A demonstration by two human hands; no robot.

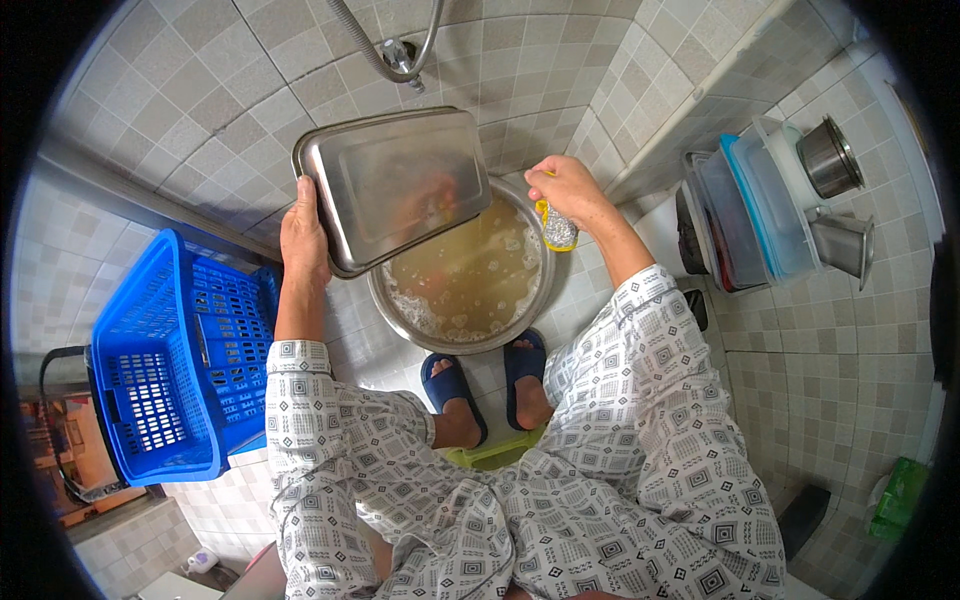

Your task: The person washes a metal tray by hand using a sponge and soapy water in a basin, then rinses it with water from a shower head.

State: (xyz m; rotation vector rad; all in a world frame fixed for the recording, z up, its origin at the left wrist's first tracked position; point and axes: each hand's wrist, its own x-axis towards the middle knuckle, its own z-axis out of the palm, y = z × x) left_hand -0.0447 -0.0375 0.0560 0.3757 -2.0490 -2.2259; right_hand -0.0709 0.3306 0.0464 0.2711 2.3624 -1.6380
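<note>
My left hand (304, 236) grips the rim of a rectangular stainless-steel tray (409, 187) at its left edge. The tray is tilted, its smooth underside turned up towards me, and it covers the back left of a round metal basin (459, 349). Cloudy, brownish soapy water (469, 281) fills the basin, with foam along its edge. Off the basin's right rim, my right hand (566, 189) pinches a silvery scouring pad with yellow trim (557, 227), which hangs below the fingers. Pad and tray are apart.
A blue plastic basket (161, 375) stands on the left. Plastic containers (750, 210) and metal cups (829, 157) are at the right wall. A shower hose (375, 60) hangs by a tap (397, 56) behind. My slippered feet (454, 390) are close to the basin, by a green stool (495, 454).
</note>
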